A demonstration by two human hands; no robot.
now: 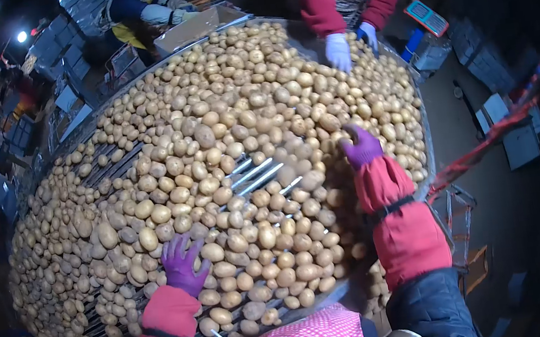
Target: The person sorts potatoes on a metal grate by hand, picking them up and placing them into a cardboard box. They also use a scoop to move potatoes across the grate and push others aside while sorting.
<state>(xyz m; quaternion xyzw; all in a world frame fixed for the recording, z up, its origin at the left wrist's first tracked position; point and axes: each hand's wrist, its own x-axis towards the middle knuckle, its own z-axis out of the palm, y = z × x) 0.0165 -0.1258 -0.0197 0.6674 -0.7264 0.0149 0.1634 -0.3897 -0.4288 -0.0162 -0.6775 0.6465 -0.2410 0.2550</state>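
Potatoes of many sizes cover a large slatted sorting table. My left hand, in a purple glove, rests on the potatoes near the front with its fingers spread and nothing held. Farther out to the right, my right hand, also gloved in purple, reaches over the pile with fingers apart and slightly bent. No potato shows in its grasp. Some potatoes between the two hands look blurred. Bare metal slats appear left of my right hand.
Across the table, a co-worker's white-gloved hand touches the potatoes. Another person stands behind an open cardboard box at the far left. A scale display rises beyond the right edge, and a red-wrapped bar slants nearby.
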